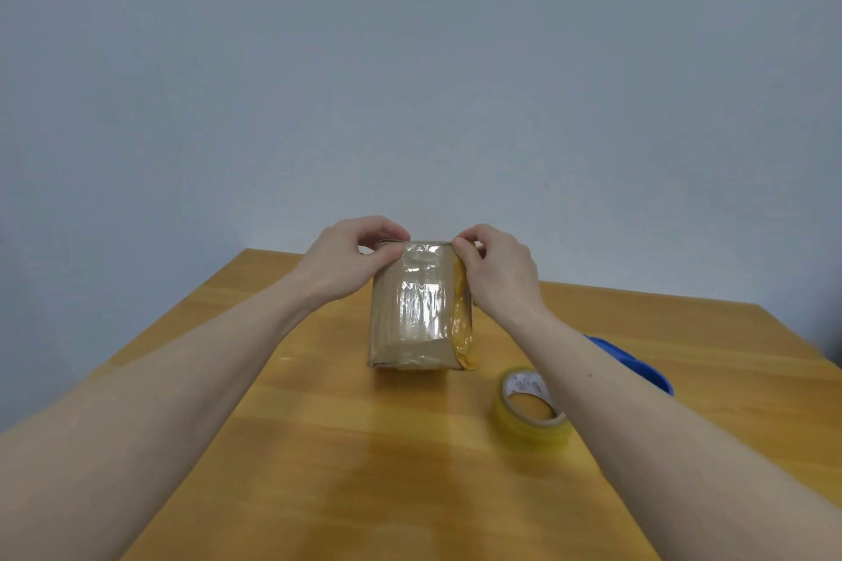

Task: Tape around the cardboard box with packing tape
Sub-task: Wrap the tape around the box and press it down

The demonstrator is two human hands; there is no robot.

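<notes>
Cardboard box (410, 310) stands upright mid-surface (319, 446), near face already taped. Left hand (351, 260) and right hand (494, 269) pinch its top corners, likely pressing tape down. Tape roll (531, 408) lies apart, near right. Looks nearly done.

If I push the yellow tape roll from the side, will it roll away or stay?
The yellow packing tape roll lies flat on the wooden table, so it would probably slide, not roll. Its open core suggests it is light.
</notes>
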